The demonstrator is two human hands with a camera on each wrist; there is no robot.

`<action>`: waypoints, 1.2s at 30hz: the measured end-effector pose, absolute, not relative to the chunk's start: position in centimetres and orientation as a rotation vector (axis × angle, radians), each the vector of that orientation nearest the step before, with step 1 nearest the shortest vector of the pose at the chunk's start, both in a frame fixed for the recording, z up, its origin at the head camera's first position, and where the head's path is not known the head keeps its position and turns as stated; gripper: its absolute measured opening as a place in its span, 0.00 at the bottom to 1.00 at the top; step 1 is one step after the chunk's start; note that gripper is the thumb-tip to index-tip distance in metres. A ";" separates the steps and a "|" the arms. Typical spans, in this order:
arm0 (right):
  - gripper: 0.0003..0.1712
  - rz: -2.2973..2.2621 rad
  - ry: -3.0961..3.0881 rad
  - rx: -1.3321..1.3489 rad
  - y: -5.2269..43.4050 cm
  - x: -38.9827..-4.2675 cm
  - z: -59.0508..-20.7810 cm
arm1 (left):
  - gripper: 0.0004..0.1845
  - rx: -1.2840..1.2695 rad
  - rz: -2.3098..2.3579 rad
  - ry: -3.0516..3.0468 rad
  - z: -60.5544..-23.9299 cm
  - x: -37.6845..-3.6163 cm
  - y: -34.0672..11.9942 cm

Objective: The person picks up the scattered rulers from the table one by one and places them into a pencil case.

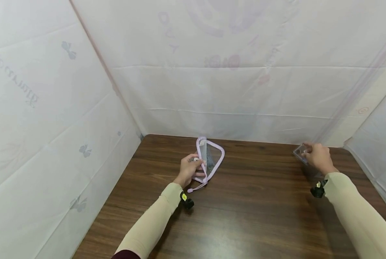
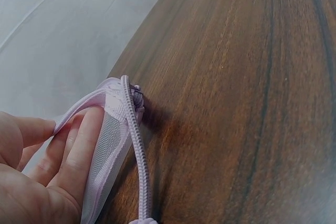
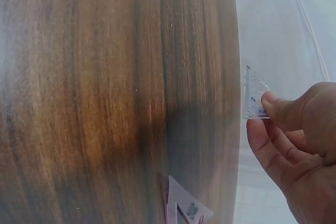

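Observation:
A mesh zip pouch (image 1: 219, 162) with lilac edging and a cord pull stands near the back edge of the table, left of centre. My left hand (image 1: 189, 169) pinches its rim between thumb and fingers, several fingers lying inside the mouth, as the left wrist view shows at the lilac trim (image 2: 116, 98). Far to the right, my right hand (image 1: 319, 157) pinches a small clear set square (image 3: 255, 98) between thumb and fingers, above the table's back right corner. What the pouch holds cannot be made out.
A second triangular set square (image 3: 186, 205) with a pinkish edge lies on the brown wooden table (image 1: 244, 208) below the right hand. White printed sheets (image 1: 193, 90) hang behind the table and at both sides. A dark band with a small camera (image 1: 187, 201) sits on each wrist.

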State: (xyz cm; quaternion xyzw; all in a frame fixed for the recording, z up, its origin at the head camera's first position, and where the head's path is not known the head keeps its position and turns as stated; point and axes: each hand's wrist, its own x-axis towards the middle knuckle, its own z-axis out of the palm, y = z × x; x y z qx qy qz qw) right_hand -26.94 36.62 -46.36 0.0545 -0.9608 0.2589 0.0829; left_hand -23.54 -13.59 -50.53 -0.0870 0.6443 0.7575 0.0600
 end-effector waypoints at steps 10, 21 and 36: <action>0.28 0.814 -2.850 0.178 36.2 -26.7 -46.1 | 0.16 -0.261 2.285 1.948 -50.7 -23.6 -13.4; 0.28 0.828 -2.810 0.164 35.9 -26.9 -46.0 | 0.17 -0.259 2.285 1.946 -50.6 -23.6 -13.1; 0.28 0.861 -2.797 0.139 35.3 -27.1 -46.2 | 0.16 -0.276 2.294 1.944 -50.8 -23.7 -13.3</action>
